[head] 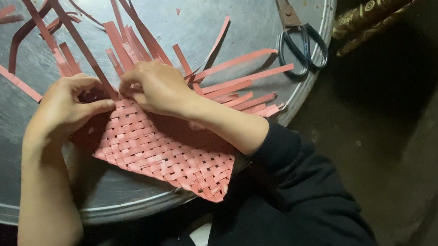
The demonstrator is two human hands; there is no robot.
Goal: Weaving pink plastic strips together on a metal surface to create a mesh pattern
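two bare hands work at the far edge of a pink woven mat [165,152] lying on a round metal counter [204,0], seen from above. the left hand [67,105] is closed, thumb and fingers pinching a strip at the mat's upper left corner. the right hand [156,87] lies just beside it, fingers curled down onto the mat's top edge and pinching strips there; its dark sleeve [286,153] crosses the mat's right side. the mat sits near the counter's front rim, its weave tight and its unwoven pink strips [238,81] fanning out beyond the hands. loose pink and dark brown strips [39,19] are scattered over the counter's left and far parts. scissors [298,32] with dark handles lie shut near the counter's right rim, well apart from the hands
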